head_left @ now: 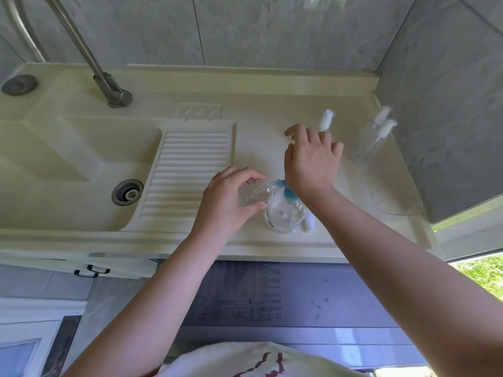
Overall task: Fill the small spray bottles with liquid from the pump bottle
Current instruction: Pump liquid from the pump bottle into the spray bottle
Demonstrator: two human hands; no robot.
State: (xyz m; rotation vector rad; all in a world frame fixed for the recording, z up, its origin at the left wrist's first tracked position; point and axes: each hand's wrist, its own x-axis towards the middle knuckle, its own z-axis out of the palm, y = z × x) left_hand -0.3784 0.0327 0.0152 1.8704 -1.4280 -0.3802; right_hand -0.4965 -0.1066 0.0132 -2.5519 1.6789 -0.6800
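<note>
On the counter (253, 123) stands the pump bottle (284, 213), its blue pump (288, 191) under the right hand (310, 161), fingers spread straight. The left hand (227, 200) grips a small bottle (255, 192) tilted toward the pump. 2 spray bottles (373, 140) lie right.

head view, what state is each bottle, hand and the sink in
small clear spray bottle: uncapped, tilted at blue pump nozzle, partly filled
clear pump bottle: upright, holds liquid
two capped clear spray bottles: upright by wall
left hand: grips small bottle
right hand: open, heel on pump
cream sink: looks dry
</note>
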